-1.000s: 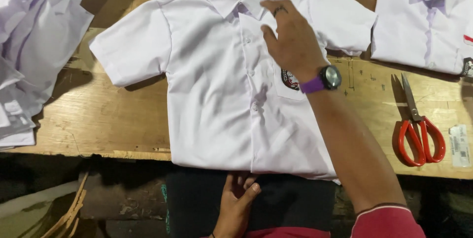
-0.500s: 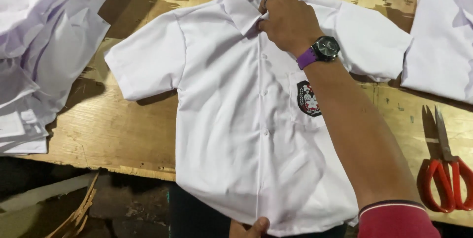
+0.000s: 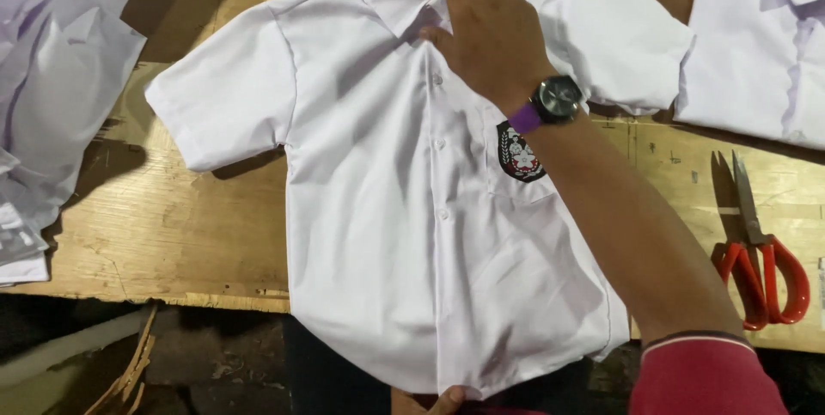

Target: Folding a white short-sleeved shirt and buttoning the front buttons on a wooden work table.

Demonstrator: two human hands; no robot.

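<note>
A: Where does the white shirt (image 3: 412, 234) lie?

B: Flat on the wooden table (image 3: 155, 234), front up and buttoned, collar toward the far edge, both short sleeves spread out to the sides. Its hem hangs a little over the near edge of the table. There's a dark badge (image 3: 519, 154) sewn on the chest pocket.

A: And the hands?

B: The right hand (image 3: 485, 33) is up at the collar, just beside the top button. The thumb and fingers look pinched together on the cloth there, though the back of the hand hides the exact grip. It wears a ring on one finger and a wristwatch (image 3: 557, 97) with a purple strap; the sleeve at the forearm is red.

A: The other one?

B: The left hand (image 3: 430, 399) only shows at the bottom edge of the view, fingertips touching the hem at the button line. Whether it is gripping the cloth or just resting on it I cannot tell; most of it is cut off.

A: What else is around?

B: A pair of red-handled scissors (image 3: 756, 252) lies on the table to the right, apart from the shirt, blades closed. Another white shirt (image 3: 756, 45) sits at the far right, and a heap of white garments (image 3: 51, 80) is piled on the left
</note>
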